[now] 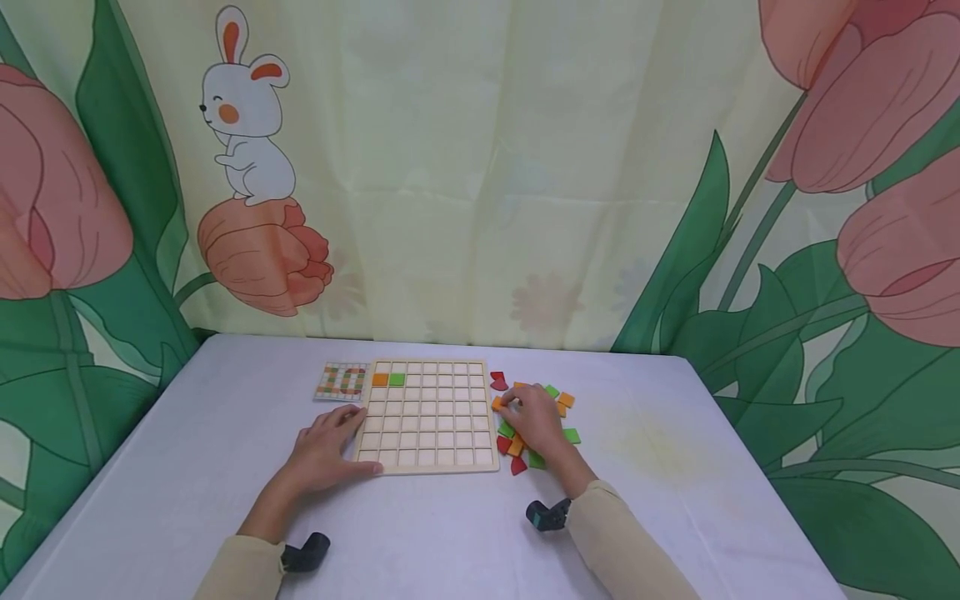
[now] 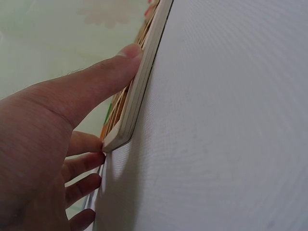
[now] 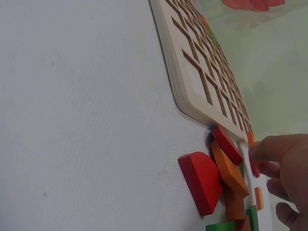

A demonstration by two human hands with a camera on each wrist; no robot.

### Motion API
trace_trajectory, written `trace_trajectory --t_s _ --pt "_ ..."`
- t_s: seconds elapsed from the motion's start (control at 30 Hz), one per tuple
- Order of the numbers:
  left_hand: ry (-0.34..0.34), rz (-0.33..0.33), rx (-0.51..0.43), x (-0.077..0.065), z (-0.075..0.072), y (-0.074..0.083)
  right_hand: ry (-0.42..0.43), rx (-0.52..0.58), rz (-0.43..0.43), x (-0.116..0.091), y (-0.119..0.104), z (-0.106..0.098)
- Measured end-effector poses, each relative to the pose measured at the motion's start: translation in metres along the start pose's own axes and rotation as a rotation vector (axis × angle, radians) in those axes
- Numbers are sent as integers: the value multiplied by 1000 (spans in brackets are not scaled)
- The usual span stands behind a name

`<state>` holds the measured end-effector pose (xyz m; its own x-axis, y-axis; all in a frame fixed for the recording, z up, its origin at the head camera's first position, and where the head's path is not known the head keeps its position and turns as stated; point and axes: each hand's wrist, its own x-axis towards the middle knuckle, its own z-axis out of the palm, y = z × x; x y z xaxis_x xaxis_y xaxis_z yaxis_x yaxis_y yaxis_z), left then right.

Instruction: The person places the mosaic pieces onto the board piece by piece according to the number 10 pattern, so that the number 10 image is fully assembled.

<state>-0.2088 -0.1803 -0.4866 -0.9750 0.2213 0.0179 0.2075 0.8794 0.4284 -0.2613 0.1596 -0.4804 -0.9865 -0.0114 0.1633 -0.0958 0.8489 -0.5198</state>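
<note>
A wooden grid board (image 1: 431, 468) lies flat on the table, with an orange square tile (image 1: 381, 380) and a green square tile (image 1: 397, 380) in its upper left cells. My left hand (image 1: 326, 450) rests at the board's near left corner. Its thumb (image 2: 108, 77) touches the near edge, and the outstretched fingers reach the left side. Right of the board, my right hand (image 1: 536, 418) is over loose tiles and pinches an orange tile (image 1: 497, 403) between thumb and fingertips. In the right wrist view, the thumb partly hides this orange tile (image 3: 250, 138).
A pattern card (image 1: 341, 382) with coloured squares lies left of the board. Loose red (image 1: 519, 466), green (image 1: 572, 436) and orange tiles (image 1: 567, 400) are scattered around the right hand. A white cloth covers the table (image 1: 450, 533), and a printed curtain (image 1: 480, 167) hangs behind it.
</note>
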Motion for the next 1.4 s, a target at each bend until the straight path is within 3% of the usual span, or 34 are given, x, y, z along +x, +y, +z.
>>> trace_trajectory --t_s 0.37,0.83,1.4 --pt "1 -3 0 -1 0 0 -31 37 -21 6 -13 10" --pt "-4 -7 5 -1 -1 2 -30 91 -139 8 -30 20" --pt "1 -21 6 2 2 1 -42 88 -222 16 -49 37"
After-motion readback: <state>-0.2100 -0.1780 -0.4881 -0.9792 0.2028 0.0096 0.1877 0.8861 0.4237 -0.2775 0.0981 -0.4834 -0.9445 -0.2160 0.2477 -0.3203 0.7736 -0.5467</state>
